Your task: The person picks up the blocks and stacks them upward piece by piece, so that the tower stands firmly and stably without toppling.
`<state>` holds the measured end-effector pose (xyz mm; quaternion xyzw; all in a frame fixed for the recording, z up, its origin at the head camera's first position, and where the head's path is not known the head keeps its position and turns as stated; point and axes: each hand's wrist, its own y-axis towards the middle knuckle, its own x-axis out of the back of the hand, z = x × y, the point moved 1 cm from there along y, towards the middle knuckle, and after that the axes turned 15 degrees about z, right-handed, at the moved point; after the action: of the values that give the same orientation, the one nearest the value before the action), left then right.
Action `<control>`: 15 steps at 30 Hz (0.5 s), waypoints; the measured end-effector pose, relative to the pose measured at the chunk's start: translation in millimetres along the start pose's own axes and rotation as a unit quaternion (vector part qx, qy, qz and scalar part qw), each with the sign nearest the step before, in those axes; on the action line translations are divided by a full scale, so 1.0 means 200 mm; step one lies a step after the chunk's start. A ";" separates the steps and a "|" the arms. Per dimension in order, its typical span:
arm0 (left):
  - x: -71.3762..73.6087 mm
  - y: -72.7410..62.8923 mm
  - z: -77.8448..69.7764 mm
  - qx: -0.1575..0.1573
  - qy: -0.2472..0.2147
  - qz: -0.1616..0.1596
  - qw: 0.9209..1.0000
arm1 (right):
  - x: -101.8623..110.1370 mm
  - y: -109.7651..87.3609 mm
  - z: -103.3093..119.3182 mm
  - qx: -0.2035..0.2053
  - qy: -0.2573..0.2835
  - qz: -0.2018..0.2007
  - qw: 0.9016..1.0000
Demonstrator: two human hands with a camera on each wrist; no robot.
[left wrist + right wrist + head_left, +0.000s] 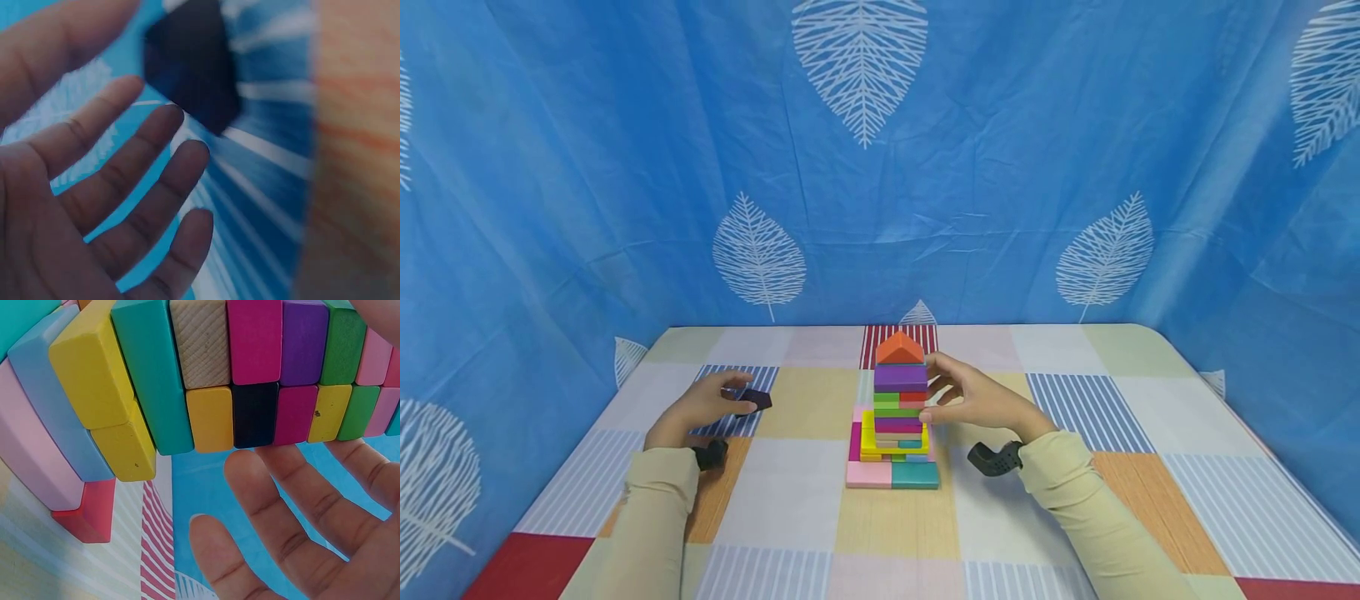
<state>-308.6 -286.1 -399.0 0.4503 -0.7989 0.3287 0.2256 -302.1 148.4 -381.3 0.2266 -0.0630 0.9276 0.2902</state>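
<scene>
A tower of coloured wooden blocks (900, 427) stands mid-table, topped by an orange triangular block (900, 348) above a purple one (900, 378). My right hand (976, 400) is at the tower's right side, thumb near its front edge. In the right wrist view, extended fingertips (247, 465) lie right at the stacked blocks' side, little curled. To the left, my left hand (706, 403) is at a dark angular block (762, 399). The left wrist view shows that dark block (194, 69) just beyond the spread fingers (140, 165), with a gap between thumb and index.
Both hands are over a table with a patchwork cloth (797, 500). A blue curtain with white leaf prints (925, 192) hangs behind and at both sides. Pink and teal blocks (916, 476) form the wider front base of the tower. Dark wrist devices (996, 458) sit at the sleeves.
</scene>
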 end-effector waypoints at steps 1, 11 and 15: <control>0.00 0.01 0.01 0.005 0.004 -0.003 1.000 | 0.00 0.00 0.00 0.000 0.000 0.000 1.000; -0.01 0.02 -0.14 -0.053 0.075 -0.106 0.990 | 0.00 0.00 0.00 0.008 0.002 0.005 1.000; -0.01 -0.02 -0.32 -0.103 0.080 -0.149 0.980 | 0.00 0.00 0.00 0.007 0.005 0.006 1.000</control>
<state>-301.3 -240.4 -355.5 0.5107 -0.7317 0.2429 0.3805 -302.9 148.0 -381.2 0.2239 -0.0563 0.9309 0.2830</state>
